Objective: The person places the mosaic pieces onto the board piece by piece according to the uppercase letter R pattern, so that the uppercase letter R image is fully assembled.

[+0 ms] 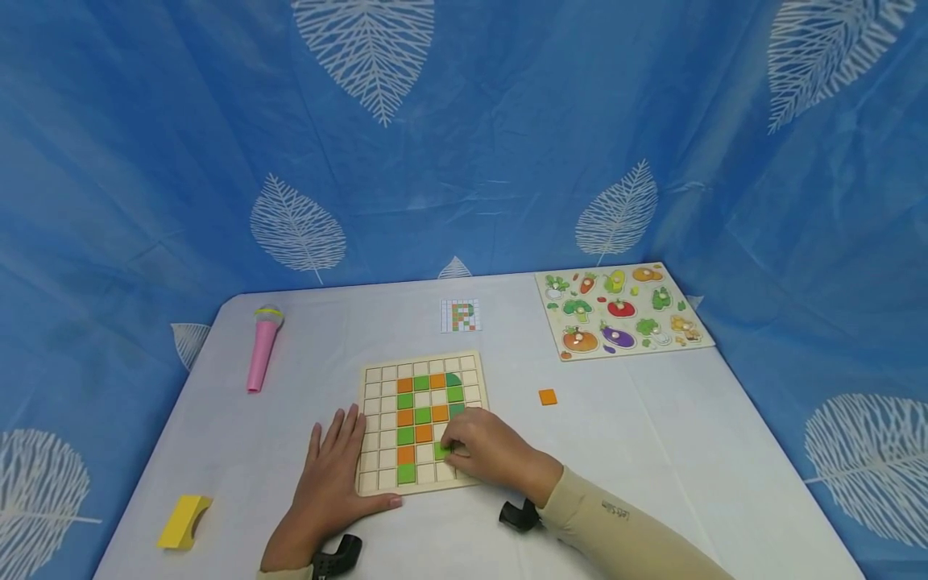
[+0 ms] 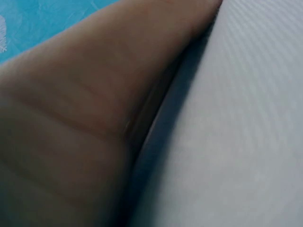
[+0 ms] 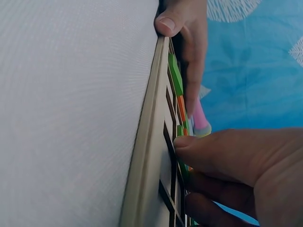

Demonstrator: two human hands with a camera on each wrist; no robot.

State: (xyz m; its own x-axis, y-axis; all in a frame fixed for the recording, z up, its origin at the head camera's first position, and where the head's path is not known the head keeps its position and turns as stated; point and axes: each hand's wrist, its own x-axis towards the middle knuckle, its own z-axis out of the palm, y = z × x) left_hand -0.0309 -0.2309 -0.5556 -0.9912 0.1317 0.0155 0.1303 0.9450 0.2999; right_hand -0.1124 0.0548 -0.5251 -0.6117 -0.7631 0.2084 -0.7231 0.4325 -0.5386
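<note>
A wooden grid board lies on the table, with orange and green tiles in its cells. My left hand rests at the board's left side, fingers straight along its edge and thumb by the front corner. Over the lower right cells, my right hand pinches a green square tile between thumb and fingers. The tile is low at the board; whether it sits fully in its cell is hidden by the fingers. In the right wrist view, the right thumb presses at the tile's near side.
A loose orange tile lies right of the board. Behind it are a small pattern card and a vegetable puzzle board. On the left lie a pink toy microphone and a yellow arched block. A blue curtain hangs behind.
</note>
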